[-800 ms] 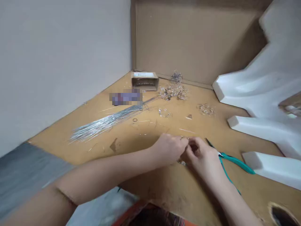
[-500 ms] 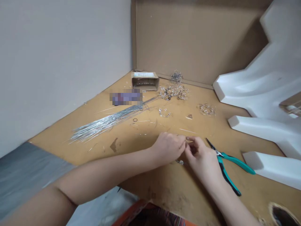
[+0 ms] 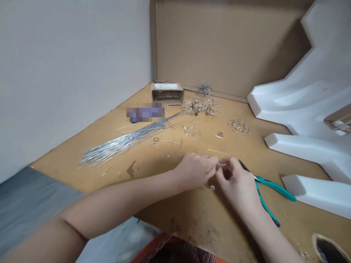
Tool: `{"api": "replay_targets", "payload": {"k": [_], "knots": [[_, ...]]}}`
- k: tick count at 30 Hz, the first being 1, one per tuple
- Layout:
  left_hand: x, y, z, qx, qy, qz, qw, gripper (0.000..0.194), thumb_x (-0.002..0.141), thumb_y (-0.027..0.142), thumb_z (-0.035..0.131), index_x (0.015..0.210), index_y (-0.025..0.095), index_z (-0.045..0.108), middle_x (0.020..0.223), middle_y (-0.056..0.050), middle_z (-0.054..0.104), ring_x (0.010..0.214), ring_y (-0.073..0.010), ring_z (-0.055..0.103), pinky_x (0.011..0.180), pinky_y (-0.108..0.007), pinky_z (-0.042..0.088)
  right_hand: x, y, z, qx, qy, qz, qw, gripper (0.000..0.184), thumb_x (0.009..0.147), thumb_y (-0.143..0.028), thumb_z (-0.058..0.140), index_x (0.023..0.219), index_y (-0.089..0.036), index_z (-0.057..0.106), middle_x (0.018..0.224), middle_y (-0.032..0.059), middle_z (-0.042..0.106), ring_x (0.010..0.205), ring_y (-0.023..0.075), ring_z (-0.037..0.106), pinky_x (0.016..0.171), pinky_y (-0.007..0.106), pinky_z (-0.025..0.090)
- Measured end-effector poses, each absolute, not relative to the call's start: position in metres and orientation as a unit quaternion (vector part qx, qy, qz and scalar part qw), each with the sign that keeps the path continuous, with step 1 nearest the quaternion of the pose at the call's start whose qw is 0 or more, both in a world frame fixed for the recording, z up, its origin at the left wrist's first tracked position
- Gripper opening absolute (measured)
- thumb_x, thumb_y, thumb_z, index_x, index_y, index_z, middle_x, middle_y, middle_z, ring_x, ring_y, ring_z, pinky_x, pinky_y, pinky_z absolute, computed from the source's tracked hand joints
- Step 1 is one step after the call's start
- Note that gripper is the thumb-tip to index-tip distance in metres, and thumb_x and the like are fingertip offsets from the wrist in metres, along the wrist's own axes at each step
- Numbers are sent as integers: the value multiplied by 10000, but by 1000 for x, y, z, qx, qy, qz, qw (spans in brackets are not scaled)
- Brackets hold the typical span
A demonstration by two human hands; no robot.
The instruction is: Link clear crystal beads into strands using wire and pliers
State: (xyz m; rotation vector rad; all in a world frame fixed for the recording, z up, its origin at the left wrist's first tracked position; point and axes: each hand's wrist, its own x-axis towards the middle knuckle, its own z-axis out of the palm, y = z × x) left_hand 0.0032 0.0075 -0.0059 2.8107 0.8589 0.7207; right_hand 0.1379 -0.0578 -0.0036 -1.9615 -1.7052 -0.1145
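My left hand (image 3: 197,168) and my right hand (image 3: 237,179) meet fingertip to fingertip above the tabletop, both pinched on a thin wire with clear beads. One clear bead (image 3: 212,187) shows on the wire below the fingers; most of the piece is hidden by my hands. Beside and partly under my right hand lie long-nosed pliers (image 3: 276,189) with teal handles. Beyond my hands rests a beaded wire ring (image 3: 190,130), with another tangle of beaded wire (image 3: 239,126) to its right.
A bundle of straight silver wires (image 3: 123,142) lies at the left. Behind it are a blurred purple item (image 3: 145,112), a small open cardboard box (image 3: 168,95) and a heap of beaded wire pieces (image 3: 201,105). White foam blocks (image 3: 301,144) border the right side.
Both hands stay together in nearly the same place, fingers shifting slightly on the wire. The bead below them has moved a little. The camera view has shifted slightly.
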Motion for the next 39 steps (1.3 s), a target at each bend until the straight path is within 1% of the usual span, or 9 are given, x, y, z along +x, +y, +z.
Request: {"api": "replay_targets", "payload": {"k": [3,6,13,16,21,24,30,34,39], "knots": [[2,8,-5,935,258,242,31,124,828,216,442,758,180,538,609,23,591,539,-123,542,460,-225,273,138,-59,-1,-739,-621,-61,255,90,706,-274,484,714,-211,548,536,10,621,481,176,596,483,243,389],[2,8,-3,939,249,235,30,118,824,199,450,743,177,532,622,25,594,539,-120,540,456,-234,260,139,-59,-1,-741,-627,-81,229,106,706,-272,487,661,-211,561,548,16,627,491,180,598,487,247,382],[-2,8,4,962,206,174,31,165,855,206,413,766,171,547,725,3,635,607,-136,567,480,-248,277,141,-60,-3,-700,-676,-82,215,124,726,-259,455,705,-195,559,575,26,616,504,164,568,503,250,377],[-3,11,4,960,207,179,54,173,855,210,412,773,167,558,737,-5,641,618,-133,566,495,-242,294,145,-58,0,-697,-675,-16,242,127,728,-272,464,702,-197,563,574,15,607,500,146,550,513,246,386],[-2,17,3,916,247,255,189,193,865,211,388,835,183,577,734,24,641,635,-90,545,594,-194,362,161,-51,3,-679,-604,214,359,182,712,-318,494,765,-176,593,562,-1,579,473,121,512,479,233,421],[-2,18,4,903,252,266,224,188,854,202,397,835,186,584,705,41,625,606,-73,520,594,-179,359,165,-49,2,-660,-576,294,381,191,696,-332,528,768,-166,587,574,-6,563,458,107,480,445,226,412],[-1,16,0,920,258,252,152,196,844,216,404,737,181,565,649,34,599,573,-91,518,533,-202,312,158,-52,0,-663,-594,246,384,100,717,-267,496,748,-184,542,608,-11,548,507,112,488,477,226,414],[1,13,-1,928,249,249,125,181,860,213,388,785,186,550,697,25,621,620,-103,556,546,-207,322,153,-54,1,-668,-614,183,378,78,728,-255,476,771,-197,507,631,-7,566,540,123,511,517,235,416],[1,8,1,939,235,233,88,190,871,232,368,779,176,526,665,14,602,590,-116,551,503,-213,307,152,-57,2,-657,-632,140,387,103,694,-191,441,793,-212,460,658,-12,566,568,132,545,540,237,420]]}}
